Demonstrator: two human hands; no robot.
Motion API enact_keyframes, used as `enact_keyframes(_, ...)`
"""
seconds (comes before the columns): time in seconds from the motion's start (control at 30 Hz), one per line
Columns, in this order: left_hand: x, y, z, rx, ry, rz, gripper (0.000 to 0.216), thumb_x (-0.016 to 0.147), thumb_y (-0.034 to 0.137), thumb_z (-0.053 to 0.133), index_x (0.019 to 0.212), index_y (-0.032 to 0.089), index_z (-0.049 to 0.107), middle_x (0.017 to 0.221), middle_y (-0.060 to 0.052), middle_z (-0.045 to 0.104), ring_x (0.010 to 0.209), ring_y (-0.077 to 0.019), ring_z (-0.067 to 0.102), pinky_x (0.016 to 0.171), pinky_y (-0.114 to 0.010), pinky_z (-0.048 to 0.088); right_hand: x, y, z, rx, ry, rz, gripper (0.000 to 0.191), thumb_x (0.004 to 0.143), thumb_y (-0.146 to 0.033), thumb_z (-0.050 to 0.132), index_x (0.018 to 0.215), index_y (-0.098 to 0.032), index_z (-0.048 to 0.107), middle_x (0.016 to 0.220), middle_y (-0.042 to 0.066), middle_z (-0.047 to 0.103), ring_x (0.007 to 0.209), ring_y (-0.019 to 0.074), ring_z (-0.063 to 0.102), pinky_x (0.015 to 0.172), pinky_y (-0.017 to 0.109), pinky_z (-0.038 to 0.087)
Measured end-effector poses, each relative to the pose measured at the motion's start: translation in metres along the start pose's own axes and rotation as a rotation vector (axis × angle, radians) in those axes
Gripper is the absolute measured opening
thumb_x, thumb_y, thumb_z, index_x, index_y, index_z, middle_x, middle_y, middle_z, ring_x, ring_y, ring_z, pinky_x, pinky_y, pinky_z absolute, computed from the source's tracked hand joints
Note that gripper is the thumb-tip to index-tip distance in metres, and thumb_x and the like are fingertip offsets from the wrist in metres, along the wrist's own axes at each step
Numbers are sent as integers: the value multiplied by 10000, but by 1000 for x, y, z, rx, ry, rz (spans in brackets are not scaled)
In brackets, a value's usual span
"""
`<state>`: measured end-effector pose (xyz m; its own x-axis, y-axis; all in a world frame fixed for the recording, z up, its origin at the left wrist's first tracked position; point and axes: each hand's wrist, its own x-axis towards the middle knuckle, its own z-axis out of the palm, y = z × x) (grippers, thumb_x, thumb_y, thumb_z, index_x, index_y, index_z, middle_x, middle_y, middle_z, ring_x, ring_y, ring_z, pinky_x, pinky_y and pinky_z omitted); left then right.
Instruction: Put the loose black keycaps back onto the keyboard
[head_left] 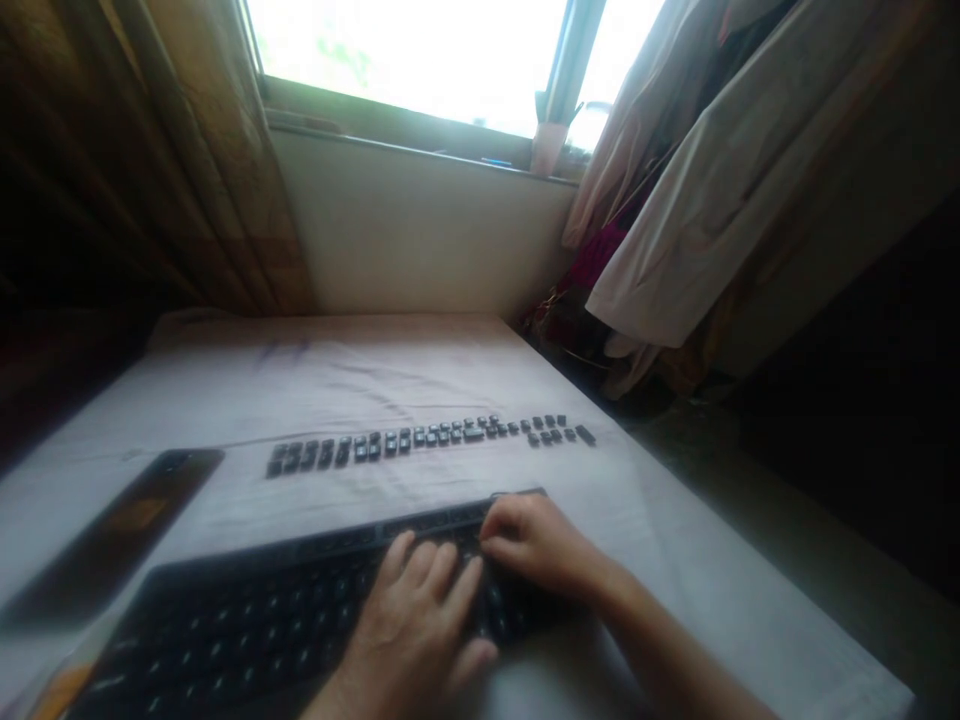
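Observation:
A black computer keyboard [247, 610] lies slantwise on the pale cloth, near the front. My left hand [420, 620] rests on its keys with the fingers stretched out and the thumb apart. Over the keyboard's upper right part, my right hand [540, 540] is closed, thumb and fingertips brought together against the keys. Whatever sits between those fingertips is hidden. Beyond the keyboard, several loose black keycaps [433, 437] are lined up in rows across the cloth, with a smaller group at the right end.
A dark smartphone [135, 520] lies left of the keyboard. An orange item [66, 690] shows at the lower left corner. The cloth-covered surface [675, 560] ends at a slanting right edge. Clothes [667, 230] hang beyond it, and a curtain [217, 150] hangs beside the bright window.

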<state>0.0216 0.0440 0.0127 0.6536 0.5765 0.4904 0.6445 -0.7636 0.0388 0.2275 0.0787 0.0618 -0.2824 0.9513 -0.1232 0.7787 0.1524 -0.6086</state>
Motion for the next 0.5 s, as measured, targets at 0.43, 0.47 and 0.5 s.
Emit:
enact_keyframes(0.43,1,-6,-1,112,78,100,535,864,627,594,1238,246,620,1078,-32,687,990,-217,599,1012,-392,337,42,68,-102,-350,336,244,232,874,-232,559,919,-236,787,888,47,772,814,197,694,714,276,493)
enact_keyframes(0.47,1,-6,0,115,103,89,527,866,632,584,1222,246,630,1068,-31,691,988,-217,598,1016,-391,332,46,76,-103,-381,361,279,230,864,-224,567,922,-246,788,915,51,771,832,207,693,712,283,490)
enact_keyframes(0.5,0,-6,1,117,126,80,518,871,637,572,1204,247,640,1060,-32,694,988,-218,597,1021,-391,327,49,83,-101,-406,373,298,229,864,-226,572,934,-256,788,960,50,766,866,214,692,720,286,488)
